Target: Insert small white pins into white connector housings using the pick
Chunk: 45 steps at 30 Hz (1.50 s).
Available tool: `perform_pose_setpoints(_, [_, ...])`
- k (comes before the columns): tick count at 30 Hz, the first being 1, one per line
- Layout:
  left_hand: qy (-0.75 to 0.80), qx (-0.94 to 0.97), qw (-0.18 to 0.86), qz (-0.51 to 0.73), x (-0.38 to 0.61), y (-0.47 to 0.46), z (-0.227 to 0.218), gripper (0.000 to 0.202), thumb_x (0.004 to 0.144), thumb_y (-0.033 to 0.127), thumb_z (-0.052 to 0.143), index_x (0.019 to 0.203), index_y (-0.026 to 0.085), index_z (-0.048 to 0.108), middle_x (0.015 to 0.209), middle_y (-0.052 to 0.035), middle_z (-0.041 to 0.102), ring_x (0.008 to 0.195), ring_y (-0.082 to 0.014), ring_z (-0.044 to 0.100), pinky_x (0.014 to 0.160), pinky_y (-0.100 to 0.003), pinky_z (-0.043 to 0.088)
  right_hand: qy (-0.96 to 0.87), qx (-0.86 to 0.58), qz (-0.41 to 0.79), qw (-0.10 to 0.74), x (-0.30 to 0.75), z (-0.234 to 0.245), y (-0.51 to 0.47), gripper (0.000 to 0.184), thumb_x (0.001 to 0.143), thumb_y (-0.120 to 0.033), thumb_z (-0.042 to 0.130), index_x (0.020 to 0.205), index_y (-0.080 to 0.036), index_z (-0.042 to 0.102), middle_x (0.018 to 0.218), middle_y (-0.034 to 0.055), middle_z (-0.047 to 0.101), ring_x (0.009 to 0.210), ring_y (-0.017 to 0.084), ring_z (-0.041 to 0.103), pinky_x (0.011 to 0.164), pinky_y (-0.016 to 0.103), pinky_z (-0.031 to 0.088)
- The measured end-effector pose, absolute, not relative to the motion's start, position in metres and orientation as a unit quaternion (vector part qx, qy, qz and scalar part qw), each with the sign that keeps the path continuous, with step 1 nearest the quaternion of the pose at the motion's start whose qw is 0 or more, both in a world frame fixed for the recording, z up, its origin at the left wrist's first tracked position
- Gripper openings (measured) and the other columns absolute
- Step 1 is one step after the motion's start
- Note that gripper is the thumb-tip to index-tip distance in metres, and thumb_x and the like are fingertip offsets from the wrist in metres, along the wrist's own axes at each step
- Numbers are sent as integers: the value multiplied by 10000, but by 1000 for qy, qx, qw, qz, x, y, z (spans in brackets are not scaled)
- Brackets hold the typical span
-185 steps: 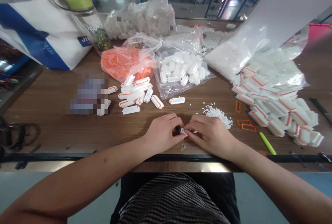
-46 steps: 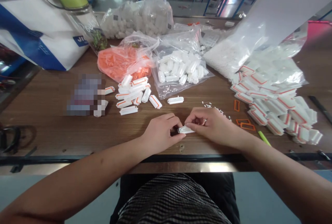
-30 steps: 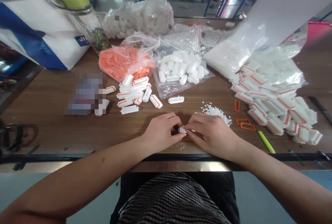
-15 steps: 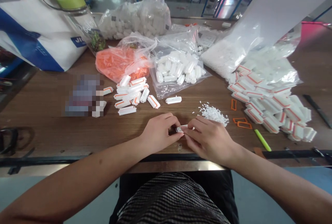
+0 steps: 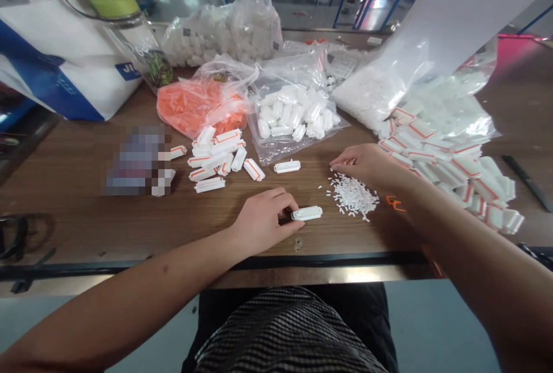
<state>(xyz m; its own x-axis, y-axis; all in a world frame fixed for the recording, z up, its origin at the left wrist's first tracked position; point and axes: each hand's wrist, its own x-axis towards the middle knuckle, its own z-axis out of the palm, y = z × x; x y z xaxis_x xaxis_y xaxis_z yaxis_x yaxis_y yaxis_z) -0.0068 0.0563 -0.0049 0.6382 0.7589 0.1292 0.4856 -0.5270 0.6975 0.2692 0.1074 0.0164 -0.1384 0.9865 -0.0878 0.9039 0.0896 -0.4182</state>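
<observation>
While the left hand (image 5: 263, 220) pinched a white plastic block (image 5: 306, 213), the right hand (image 5: 363, 164), grip unclear, reached tiny white pins (image 5: 352, 195); orange-trimmed blocks (image 5: 466, 168) lay heaped, bagged plain ones (image 5: 294, 117) waited.

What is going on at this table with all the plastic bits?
A person sits at a wooden table. Their left hand pinches a white connector housing on the tabletop; their right hand reaches to a heap of tiny white pieces. Behind lie a bag of orange parts and a bag of white parts.
</observation>
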Motion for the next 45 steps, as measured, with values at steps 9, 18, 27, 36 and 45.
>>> perform_pose_setpoints(9, [372, 845, 320, 212, -5, 55, -5, 130, 790, 271, 725, 833, 201, 624, 789, 39, 582, 678, -109, 547, 661, -255, 425, -739, -641, 193, 75, 261, 22, 110, 144, 754, -260, 599, 718, -212, 730, 743, 32, 730, 700, 197, 658, 661, 328, 479])
perform_pose_setpoints(18, [378, 844, 319, 206, -6, 54, -4, 142, 780, 269, 736, 837, 199, 627, 783, 42, 577, 670, -107, 543, 660, -257, 420, -741, -556, 321, 199, 218, 34, 60, 144, 817, -273, 591, 728, -205, 681, 724, -6, 677, 637, 122, 579, 609, 265, 431])
perform_pose_setpoints(27, [376, 846, 319, 202, -6, 54, -3, 130, 794, 277, 719, 817, 195, 621, 767, 40, 565, 685, -115, 540, 658, -261, 417, -813, -478, 254, 215, 200, 25, 34, 149, 889, -253, 583, 767, -198, 650, 672, -20, 619, 613, 112, 534, 713, 315, 387])
perform_pose_setpoints(36, [370, 848, 313, 213, -5, 55, -4, 125, 816, 293, 702, 820, 193, 626, 761, 33, 564, 682, -119, 535, 656, -263, 413, -843, -463, 160, 225, 197, 17, 29, 139, 905, -224, 542, 802, -193, 630, 724, 15, 642, 648, 139, 554, 739, 335, 396])
perform_pose_setpoints(45, [378, 846, 311, 212, -4, 53, -5, 124, 806, 288, 704, 819, 195, 622, 767, 38, 567, 672, -113, 527, 659, -260, 416, -870, -432, 103, 215, 200, 27, 23, 230, 926, -199, 497, 852, -181, 714, 679, 19, 650, 657, 154, 579, 732, 351, 365])
